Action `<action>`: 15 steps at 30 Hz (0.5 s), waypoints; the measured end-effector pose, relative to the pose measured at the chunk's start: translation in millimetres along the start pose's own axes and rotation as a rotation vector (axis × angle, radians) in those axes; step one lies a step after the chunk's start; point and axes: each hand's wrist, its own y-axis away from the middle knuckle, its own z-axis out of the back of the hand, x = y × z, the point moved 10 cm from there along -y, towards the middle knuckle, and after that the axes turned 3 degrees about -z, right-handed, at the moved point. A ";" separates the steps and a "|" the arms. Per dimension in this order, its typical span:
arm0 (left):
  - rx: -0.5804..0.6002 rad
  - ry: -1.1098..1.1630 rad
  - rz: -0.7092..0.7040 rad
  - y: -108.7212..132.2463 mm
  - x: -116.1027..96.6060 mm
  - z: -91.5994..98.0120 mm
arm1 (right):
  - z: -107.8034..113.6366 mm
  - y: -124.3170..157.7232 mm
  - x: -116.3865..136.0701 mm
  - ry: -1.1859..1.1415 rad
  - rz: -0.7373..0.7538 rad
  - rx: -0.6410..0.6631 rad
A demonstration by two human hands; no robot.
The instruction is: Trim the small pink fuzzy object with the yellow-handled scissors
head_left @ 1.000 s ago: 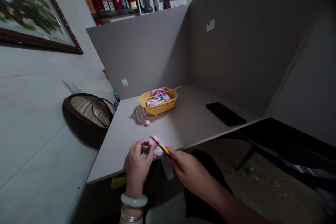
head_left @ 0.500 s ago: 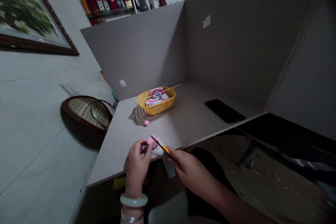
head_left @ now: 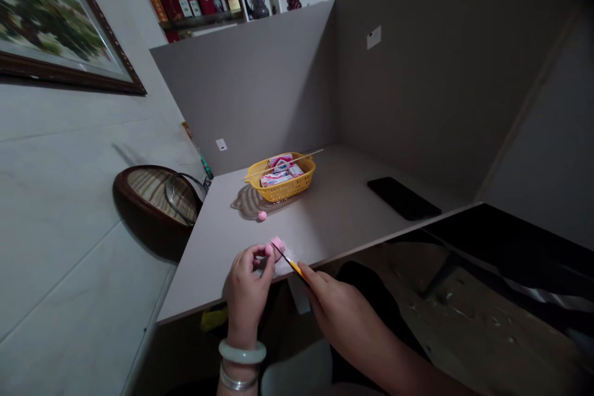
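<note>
left hand [head_left: 248, 284] hides pink lump [head_left: 277, 246]; right hand [head_left: 343, 309] covers yellow tool [head_left: 295, 268]

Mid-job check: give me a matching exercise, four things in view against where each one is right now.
Things
1. Pink ball
2. Black phone
3. Yellow basket
4. Yellow-handled tool

Places
A. In the right hand
B. Holding small boxes under a skewer
C. Flat on the tabletop, right of the basket
D. On the tabletop, just in front of the basket

Pairs: 1-D, 2-C, 3-B, 4-A
</note>
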 end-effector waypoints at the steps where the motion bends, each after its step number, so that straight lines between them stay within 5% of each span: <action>1: -0.008 -0.003 -0.012 0.1 -0.8 0.5 | 0.0 0.7 0.3 -0.004 0.005 0.002; 15: -0.082 -0.048 -0.061 3.7 -7.2 4.6 | -0.7 5.3 -3.8 0.068 0.031 0.001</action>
